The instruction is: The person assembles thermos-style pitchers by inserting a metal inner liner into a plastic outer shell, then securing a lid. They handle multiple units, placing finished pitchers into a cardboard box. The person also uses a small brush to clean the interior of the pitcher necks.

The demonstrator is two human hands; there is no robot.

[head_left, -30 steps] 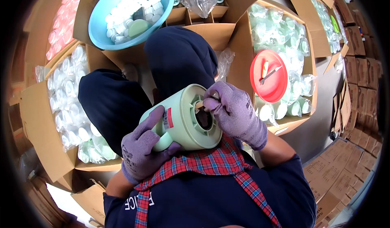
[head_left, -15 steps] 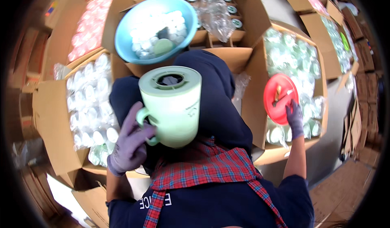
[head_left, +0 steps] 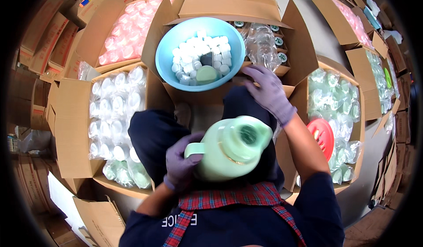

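My gloved left hand (head_left: pixel 181 162) grips the handle of a mint-green jug (head_left: pixel 220 159), held tilted over my lap. The jug's spout points to the upper right, and its open mouth is dark green inside. My gloved right hand (head_left: pixel 269 90) reaches forward with its fingers spread and nothing seen in them. Close by its fingertips are the right rim of a light-blue basin (head_left: pixel 164 66) and a clear plastic bag (head_left: pixel 263 44). Inside the basin lie many white caps (head_left: pixel 194 49), a round green piece (head_left: pixel 207 74) and a dark grey block (head_left: pixel 206 59).
A divided carton (head_left: pixel 304 40) stands ahead, under the basin. Boxes of bagged white pieces (head_left: pixel 116 108) and pink pieces (head_left: pixel 134 27) are at left. On bagged green pieces (head_left: pixel 332 93) at right rests a red dish (head_left: pixel 324 137), partly behind my right forearm.
The jug has swung from base up to spout up, still in my left hand. My right hand has left the red dish and moved across toward the basin. The whole view has shifted.
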